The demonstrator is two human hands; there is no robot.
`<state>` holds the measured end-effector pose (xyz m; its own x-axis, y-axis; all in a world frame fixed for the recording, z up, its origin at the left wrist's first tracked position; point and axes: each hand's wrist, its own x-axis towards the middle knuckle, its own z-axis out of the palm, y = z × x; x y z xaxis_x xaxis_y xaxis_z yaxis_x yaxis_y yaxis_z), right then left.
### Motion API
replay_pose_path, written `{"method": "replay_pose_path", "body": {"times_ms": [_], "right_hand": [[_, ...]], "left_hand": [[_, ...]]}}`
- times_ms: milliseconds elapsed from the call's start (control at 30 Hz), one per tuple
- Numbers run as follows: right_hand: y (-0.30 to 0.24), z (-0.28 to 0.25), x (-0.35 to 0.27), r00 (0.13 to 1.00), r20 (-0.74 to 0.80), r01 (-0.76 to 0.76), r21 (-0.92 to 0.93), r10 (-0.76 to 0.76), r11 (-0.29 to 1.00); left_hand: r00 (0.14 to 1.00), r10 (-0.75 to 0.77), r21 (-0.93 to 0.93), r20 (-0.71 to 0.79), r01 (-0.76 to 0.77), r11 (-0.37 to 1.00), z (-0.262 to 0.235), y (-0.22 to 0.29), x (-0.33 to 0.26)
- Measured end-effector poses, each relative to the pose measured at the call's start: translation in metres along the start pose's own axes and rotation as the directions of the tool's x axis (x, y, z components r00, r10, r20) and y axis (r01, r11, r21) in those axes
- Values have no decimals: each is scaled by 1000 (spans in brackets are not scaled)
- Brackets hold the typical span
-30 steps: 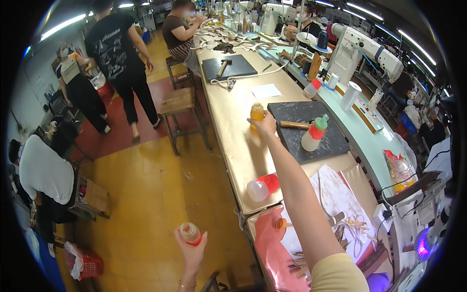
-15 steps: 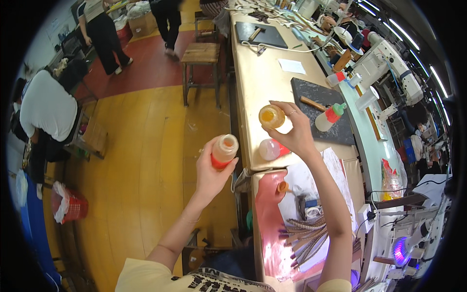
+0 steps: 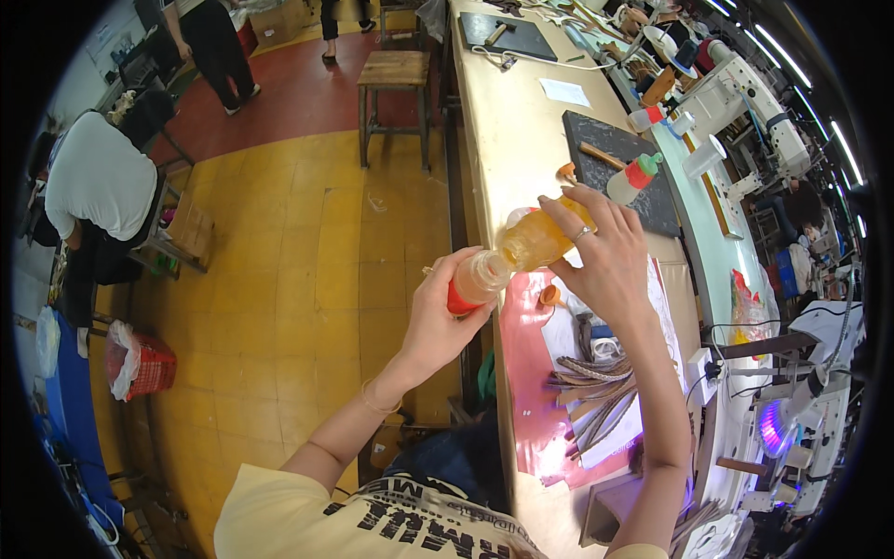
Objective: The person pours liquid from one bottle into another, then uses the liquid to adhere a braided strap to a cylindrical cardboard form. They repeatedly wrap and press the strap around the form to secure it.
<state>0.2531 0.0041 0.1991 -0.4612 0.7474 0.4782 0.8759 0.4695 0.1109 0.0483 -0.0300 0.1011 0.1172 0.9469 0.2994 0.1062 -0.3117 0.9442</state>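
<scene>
Amber bottle (image 3: 540, 240) tipped toward the mouth of a clear bottle (image 3: 480, 279)

From where I stood, a person in a pale yellow shirt (image 3: 372, 517) held both bottles out in front, by the left edge of a long tan table (image 3: 507, 112). The left hand (image 3: 438, 312) had its fingers wrapped around the clear bottle, over its red band, the open mouth leaning up and to the right. The right hand (image 3: 605, 252), a ring on one finger, gripped the amber bottle from above, tilted so its neck met the other's mouth; I could not tell whether the rims touched.

Beyond the right hand, a wooden handle (image 3: 603, 156) and a green-capped bottle (image 3: 629, 182) were on a black slab (image 3: 652, 210). Nearer, an orange cap (image 3: 552, 296) and a bunch of dark strips (image 3: 605, 391) lay around a pink sheet (image 3: 521, 373). On the yellow floor (image 3: 279, 307) to the left stood a wooden stool (image 3: 394, 68) and a red basket (image 3: 154, 363).
</scene>
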Motion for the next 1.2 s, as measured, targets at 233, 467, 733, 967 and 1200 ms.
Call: {"method": "replay_pose_path", "body": {"times_ms": [233,467,733,967,1200], "right_hand": [[-5,-24,0,997,-32,63,-143,-68,988],[-10,-38,3,994,-62,73,-186,-86,980],[-12,-46,3,993,-78,73,-190,-89,979],[-10,-52,3,991,-82,88,-216,-108,972],[-11,-53,2,987,-100,97,-238,-124,966]], "left_hand": [[1000,13,30,12,-13,999,1,10,-4],[998,32,-10,44,-32,999,1,14,-5],[998,39,-14,46,-39,999,1,19,-6],[998,55,-47,26,-54,997,5,19,-8],[997,63,-55,35,-61,997,5,18,-7]]}}
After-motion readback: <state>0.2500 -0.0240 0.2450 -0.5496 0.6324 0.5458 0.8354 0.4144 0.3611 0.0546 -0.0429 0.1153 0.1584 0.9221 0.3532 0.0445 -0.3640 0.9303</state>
